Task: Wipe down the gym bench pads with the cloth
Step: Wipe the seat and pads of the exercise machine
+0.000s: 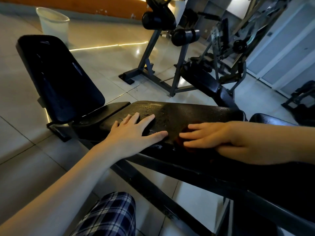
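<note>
A long black bench pad (179,114) runs across the middle of the view, its surface worn and wet in patches. My left hand (134,133) lies flat on its near left part, fingers spread, holding nothing. My right hand (218,138) presses a dark reddish cloth (181,140) onto the pad; only the cloth's edge shows under the fingertips. To the left, a small seat pad (109,111) meets a raised black back pad (58,75).
A pale bucket (53,23) stands on the tiled floor at the back left. Behind the bench is a grey steel frame (153,65) with black roller pads (184,36). More machines crowd the right side. My plaid-clad knee (109,217) is at the bottom.
</note>
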`<state>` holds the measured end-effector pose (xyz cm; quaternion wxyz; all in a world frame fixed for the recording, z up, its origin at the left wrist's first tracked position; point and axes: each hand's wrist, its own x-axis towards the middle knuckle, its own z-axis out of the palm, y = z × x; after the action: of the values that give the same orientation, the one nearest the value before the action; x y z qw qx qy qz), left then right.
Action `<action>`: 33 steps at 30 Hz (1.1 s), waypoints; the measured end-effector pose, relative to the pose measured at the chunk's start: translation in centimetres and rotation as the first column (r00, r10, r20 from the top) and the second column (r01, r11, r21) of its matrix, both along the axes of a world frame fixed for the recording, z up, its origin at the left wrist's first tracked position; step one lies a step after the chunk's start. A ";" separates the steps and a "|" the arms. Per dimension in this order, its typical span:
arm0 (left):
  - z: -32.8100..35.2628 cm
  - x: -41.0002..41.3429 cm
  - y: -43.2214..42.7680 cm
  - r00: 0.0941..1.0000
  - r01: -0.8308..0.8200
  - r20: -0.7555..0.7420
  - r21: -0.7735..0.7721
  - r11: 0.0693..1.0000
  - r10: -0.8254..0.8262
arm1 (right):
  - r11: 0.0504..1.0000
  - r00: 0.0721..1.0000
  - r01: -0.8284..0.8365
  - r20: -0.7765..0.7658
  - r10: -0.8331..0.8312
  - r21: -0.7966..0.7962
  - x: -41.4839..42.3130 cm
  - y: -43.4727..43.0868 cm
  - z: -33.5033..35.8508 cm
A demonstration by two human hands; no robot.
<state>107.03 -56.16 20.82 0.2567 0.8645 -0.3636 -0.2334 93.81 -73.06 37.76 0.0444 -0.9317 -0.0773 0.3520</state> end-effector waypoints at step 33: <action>1.8 1.2 0.5 0.998 0.024 -0.062 0.084 0.996 -0.019 | 0.999 0.999 -0.006 -0.043 0.005 -0.032 3.0 -0.5 -1.2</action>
<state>108.24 -55.68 22.67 0.2282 0.8631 -0.3549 -0.2776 96.85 -73.51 36.59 0.0301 -0.9242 -0.0734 0.3735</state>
